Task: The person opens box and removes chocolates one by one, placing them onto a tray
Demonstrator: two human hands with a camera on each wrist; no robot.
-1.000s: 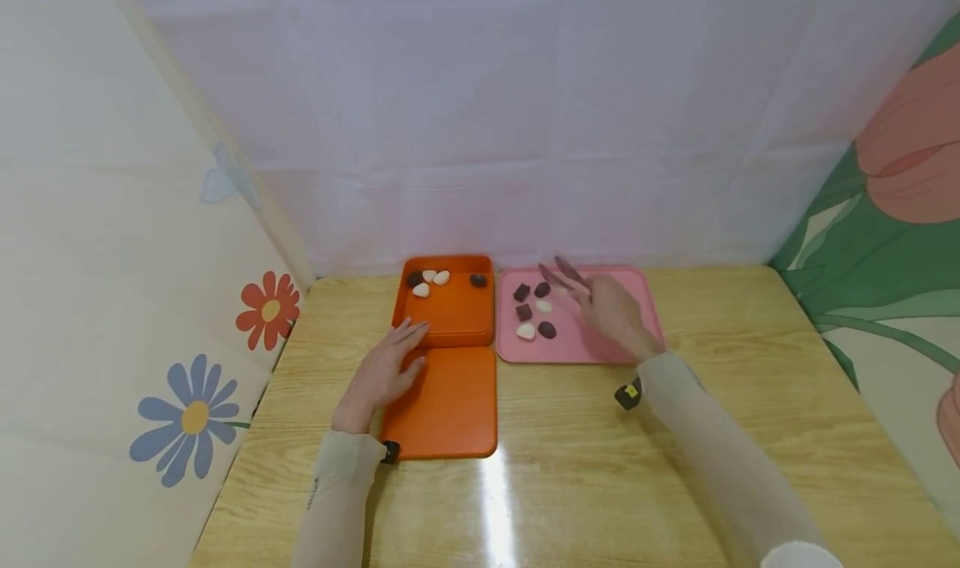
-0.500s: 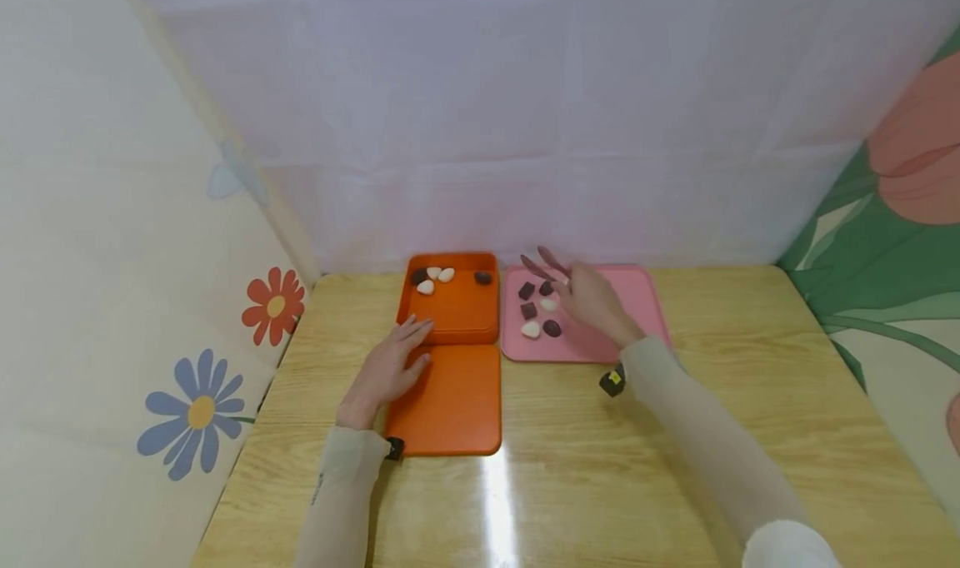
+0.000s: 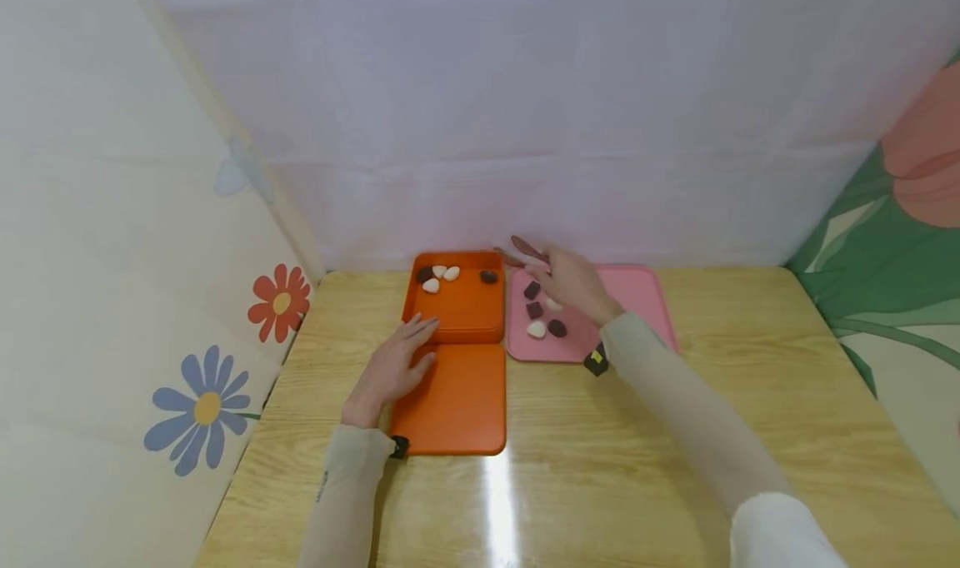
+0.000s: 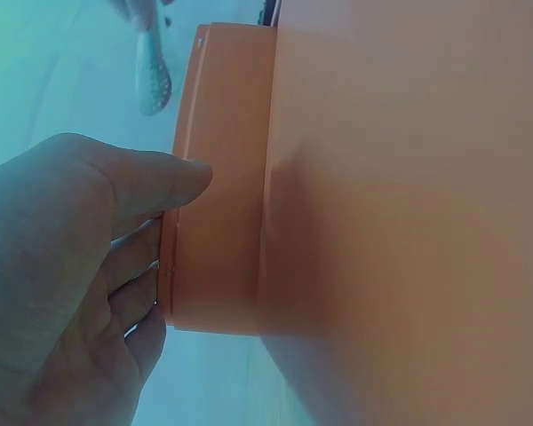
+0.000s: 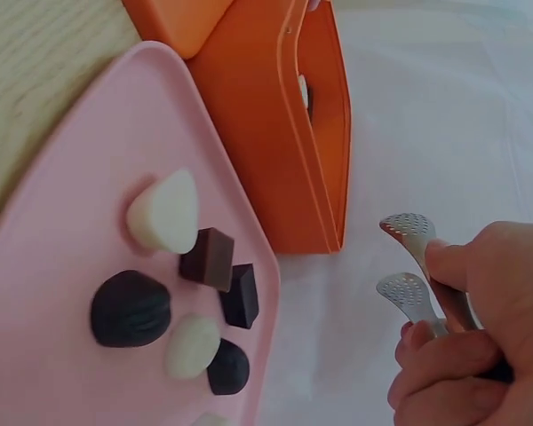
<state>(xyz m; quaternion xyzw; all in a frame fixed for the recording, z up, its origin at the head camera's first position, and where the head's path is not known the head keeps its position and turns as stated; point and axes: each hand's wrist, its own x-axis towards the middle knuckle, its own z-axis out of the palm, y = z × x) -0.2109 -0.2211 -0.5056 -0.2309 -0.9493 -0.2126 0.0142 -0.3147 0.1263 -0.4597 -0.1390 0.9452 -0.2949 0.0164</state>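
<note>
a: what's the right hand holding?
b: its fingers grasp metal tongs, tips spread, near the far right corner of the orange box.
a: and the left hand?
b: fingers released and outstretched, touching the rim at the box's near left corner.
a: what's in the box?
b: three white pieces and a dark piece grouped toward its far left, with a dark oval by its right wall.
a: beside it?
b: a pink tray, just right of the box. dark blocks, dark lumps and white lumps lie at the tray's end nearer the box.
a: and in front?
b: a flat orange lid, along the box's near wall, on the wooden bench.
</note>
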